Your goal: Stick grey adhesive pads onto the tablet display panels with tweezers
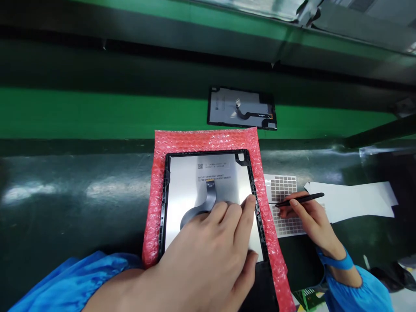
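Note:
My left hand (pixel 211 242) lies on the silvery back of a tablet screen panel (pixel 182 173) in a black frame. Its index finger stretches to the frame's right edge, and the other fingers rest bent on the metal. A dark flex cable (pixel 210 195) runs partly under this hand. Beneath the panel is a pink bubble-wrap pad (pixel 208 139). To the right, my right hand (pixel 312 219) is closed on slim black tweezers (pixel 303 199). Their tip points left, at a white sheet of small grey square stickers (pixel 284 187); whether it touches a sticker I cannot tell.
A second screen panel (pixel 242 108) with a flex cable lies on the green strip (pixel 113 113) behind the pad. White backing paper (pixel 357 200) spreads right of the sticker sheets. A green circuit board (pixel 310 299) shows at the lower right. A dark bar (pixel 383 132) juts in from the right.

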A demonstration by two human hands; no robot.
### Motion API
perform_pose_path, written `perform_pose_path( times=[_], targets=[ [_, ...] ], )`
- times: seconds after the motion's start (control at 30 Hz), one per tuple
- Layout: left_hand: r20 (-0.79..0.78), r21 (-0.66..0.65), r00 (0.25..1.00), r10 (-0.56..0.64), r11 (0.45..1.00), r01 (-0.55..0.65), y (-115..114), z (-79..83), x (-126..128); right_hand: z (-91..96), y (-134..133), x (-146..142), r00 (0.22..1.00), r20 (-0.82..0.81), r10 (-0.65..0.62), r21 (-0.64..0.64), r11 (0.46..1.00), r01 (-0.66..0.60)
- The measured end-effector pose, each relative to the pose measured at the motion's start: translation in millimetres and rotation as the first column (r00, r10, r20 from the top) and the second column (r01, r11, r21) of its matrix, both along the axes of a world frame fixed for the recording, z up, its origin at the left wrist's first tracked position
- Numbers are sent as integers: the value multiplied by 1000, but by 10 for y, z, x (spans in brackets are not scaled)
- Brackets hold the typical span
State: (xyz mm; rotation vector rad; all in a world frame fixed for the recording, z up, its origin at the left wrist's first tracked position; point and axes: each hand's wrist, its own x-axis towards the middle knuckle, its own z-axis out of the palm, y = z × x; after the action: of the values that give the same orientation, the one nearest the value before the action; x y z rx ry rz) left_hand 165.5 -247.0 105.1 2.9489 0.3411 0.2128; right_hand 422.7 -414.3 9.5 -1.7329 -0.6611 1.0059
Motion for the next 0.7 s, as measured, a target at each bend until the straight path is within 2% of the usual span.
perform_pose_path(
  times=[0.17,0.3,0.4,0.5,0.6,0.7],
  targets=[
    [13,-8,1000,0,1000,0,0,-14,16,-6,35,-4,1000,-16,-22,-7,1000,22],
    [20,-7,1000,4,1000,-3,-5,-5,25,60,94,30,991,-108,-74,25,997,77],
    [60,13,998,-8,1000,7,4,36,-10,302,186,29,984,-150,-92,69,992,103],
    [120,-19,993,-21,1000,23,8,79,-99,686,367,-98,993,-99,-67,138,987,80],
    [111,-2,994,-9,1000,10,3,71,-223,1008,653,-381,1000,6,3,200,980,-4],
    [39,79,998,45,996,-48,-3,-13,-347,1120,1000,-761,991,65,120,174,976,-130]
  ],
)
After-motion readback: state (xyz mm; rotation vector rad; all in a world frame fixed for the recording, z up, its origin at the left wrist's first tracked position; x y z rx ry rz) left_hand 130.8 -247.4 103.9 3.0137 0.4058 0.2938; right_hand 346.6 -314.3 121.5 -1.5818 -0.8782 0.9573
